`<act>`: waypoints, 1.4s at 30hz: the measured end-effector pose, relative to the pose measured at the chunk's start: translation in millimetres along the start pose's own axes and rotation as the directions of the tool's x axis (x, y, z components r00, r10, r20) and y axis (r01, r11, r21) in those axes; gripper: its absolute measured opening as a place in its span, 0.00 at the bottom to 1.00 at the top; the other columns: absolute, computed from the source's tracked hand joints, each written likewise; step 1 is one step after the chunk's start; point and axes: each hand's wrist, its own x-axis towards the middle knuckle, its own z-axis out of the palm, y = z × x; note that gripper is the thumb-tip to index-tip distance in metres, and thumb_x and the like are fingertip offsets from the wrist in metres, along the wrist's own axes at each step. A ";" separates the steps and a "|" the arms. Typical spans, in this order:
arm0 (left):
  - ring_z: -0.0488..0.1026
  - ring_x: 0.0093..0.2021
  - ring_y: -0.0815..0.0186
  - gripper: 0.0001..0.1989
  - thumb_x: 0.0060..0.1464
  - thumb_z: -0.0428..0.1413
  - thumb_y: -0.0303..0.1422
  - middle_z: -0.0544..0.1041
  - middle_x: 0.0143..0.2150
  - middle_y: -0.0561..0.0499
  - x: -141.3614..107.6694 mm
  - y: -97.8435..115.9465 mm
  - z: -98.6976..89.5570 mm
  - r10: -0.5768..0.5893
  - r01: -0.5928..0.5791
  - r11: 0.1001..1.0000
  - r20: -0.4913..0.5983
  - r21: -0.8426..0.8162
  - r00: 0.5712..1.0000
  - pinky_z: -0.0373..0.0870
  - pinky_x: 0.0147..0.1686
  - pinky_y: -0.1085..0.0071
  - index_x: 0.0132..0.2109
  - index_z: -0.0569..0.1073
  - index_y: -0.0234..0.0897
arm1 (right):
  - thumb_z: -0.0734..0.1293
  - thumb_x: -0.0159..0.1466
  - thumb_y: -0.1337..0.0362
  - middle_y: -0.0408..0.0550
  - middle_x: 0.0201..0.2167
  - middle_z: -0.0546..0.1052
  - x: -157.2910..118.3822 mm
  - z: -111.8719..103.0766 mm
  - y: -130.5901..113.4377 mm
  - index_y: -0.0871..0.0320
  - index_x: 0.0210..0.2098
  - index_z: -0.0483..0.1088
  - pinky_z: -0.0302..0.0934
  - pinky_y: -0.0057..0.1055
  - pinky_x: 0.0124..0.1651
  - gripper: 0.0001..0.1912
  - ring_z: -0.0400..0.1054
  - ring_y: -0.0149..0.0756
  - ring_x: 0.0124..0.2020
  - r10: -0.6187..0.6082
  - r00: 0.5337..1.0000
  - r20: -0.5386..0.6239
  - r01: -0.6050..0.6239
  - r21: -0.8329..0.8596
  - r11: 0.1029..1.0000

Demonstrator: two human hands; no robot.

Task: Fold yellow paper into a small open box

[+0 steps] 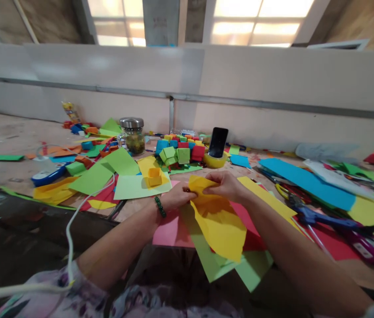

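A creased sheet of yellow paper (220, 225) is held up at its top edge by both hands, its lower part hanging over green, red and pink sheets. My left hand (182, 195), with a dark green bead bracelet above it, pinches the sheet's upper left edge. At the upper right, the fingers and thumb of my right hand (224, 184) are closed on the same sheet. A small yellow paper box (154, 176) stands to the left, on yellow and pale green paper.
Folded paper cubes (183, 155) lie behind the hands, beside a phone (218, 142) on a yellow tape roll (215, 160). A glass jar (133, 137) stands further left. Blue-handled pliers (319, 217) lie at the right. A white cable (69, 234) crosses my left side.
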 end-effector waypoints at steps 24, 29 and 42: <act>0.72 0.30 0.66 0.12 0.33 0.58 0.24 0.78 0.30 0.49 10.2 -8.9 -11.8 0.035 -0.048 0.984 -0.075 -0.171 0.997 0.66 0.31 0.73 0.32 0.76 0.30 | 0.72 0.52 0.52 0.42 0.23 0.77 -13.7 -16.0 28.7 0.59 0.32 0.76 0.61 0.25 0.24 0.16 0.70 0.32 0.23 0.305 0.952 -0.015 -0.305 -0.052 0.951; 0.74 0.32 0.63 0.15 0.32 0.59 0.26 0.79 0.32 0.47 11.1 -10.8 -8.6 0.027 -0.033 0.965 -0.028 -0.261 0.999 0.69 0.34 0.70 0.34 0.77 0.29 | 0.68 0.58 0.56 0.50 0.33 0.79 32.0 -59.6 33.2 0.61 0.42 0.73 0.65 0.31 0.35 0.17 0.74 0.39 0.33 0.280 0.863 -0.420 -0.394 -0.213 0.894; 0.76 0.30 0.60 0.14 0.31 0.54 0.24 0.79 0.26 0.47 14.1 -21.1 1.4 -0.039 0.043 0.906 0.017 -0.420 0.999 0.70 0.33 0.68 0.30 0.78 0.30 | 0.74 0.49 0.48 0.73 0.54 0.68 135.4 -53.1 76.1 0.67 0.59 0.54 0.60 0.41 0.53 0.48 0.62 0.57 0.57 0.298 0.539 -0.788 -0.652 -0.166 0.740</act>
